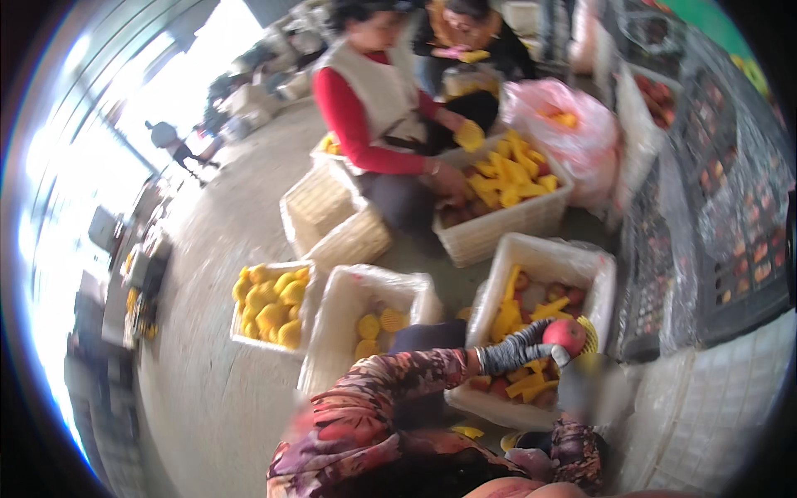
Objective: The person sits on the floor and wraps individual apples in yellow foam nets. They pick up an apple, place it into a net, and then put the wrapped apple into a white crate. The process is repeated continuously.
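Between the fingertips of my left hand (pixel 529 346), in a grey striped knit glove, is a red apple (pixel 564 337). Right against the apple's far side is a yellow foam net sleeve (pixel 588 335). My right hand (pixel 582 387) is blurred and appears to grip the lower part of that net. Both hands are over a plastic-lined white crate (pixel 607 274) that holds loose apples and flat yellow foam nets (pixel 507 320). To its left, another lined crate (pixel 333 305) contains a few net-wrapped fruits (pixel 368 326).
A crate full of yellow-wrapped fruit (pixel 272 316) and an empty basket (pixel 324 215) are at left. Ahead, a seated person (pixel 380 112) works over a crate (pixel 504 233); another person (pixel 467 37) sits behind. Black crates (pixel 716 187) are stacked at right, near a pink bag (pixel 560 143).
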The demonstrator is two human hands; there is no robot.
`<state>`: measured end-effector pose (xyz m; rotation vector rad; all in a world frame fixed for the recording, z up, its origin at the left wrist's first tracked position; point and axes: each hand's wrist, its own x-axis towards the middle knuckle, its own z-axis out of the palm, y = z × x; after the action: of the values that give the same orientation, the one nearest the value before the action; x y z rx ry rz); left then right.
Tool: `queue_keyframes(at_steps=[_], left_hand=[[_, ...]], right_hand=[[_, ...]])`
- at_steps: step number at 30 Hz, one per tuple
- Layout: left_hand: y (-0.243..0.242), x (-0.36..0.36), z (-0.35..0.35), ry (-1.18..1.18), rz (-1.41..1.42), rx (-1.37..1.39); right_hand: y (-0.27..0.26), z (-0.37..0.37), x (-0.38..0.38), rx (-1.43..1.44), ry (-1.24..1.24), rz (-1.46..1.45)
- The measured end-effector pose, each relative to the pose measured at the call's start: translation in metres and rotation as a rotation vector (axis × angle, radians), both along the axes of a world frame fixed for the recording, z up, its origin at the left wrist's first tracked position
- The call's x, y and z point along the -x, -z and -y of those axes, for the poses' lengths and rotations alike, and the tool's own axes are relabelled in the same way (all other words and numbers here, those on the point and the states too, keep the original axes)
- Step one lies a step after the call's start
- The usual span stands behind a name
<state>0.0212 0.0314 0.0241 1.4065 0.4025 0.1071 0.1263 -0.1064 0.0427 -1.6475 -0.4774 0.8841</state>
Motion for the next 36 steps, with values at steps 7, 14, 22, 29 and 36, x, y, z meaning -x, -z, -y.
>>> queue_keyframes(at_steps=[7,14,22,29,36], left_hand=[[-0.002,0.058,0.021,-0.119,0.151,0.033],[-0.015,0.076,0.028,-0.201,0.067,-0.258],[-0.036,0.066,0.048,-0.013,0.404,-0.130],[-0.046,0.092,0.052,0.290,0.187,0.880],[-0.077,0.078,0.040,-0.020,0.181,0.574]], right_hand=[[-0.015,0.009,0.017,-0.257,-0.313,0.140],[0.013,0.004,0.015,-0.433,-0.441,0.131],[0.029,0.021,0.033,-0.581,-0.325,-0.740],[0.020,0.030,0.034,-0.618,-0.491,-0.935],[0.003,0.029,0.018,-0.671,-0.623,-0.860]])
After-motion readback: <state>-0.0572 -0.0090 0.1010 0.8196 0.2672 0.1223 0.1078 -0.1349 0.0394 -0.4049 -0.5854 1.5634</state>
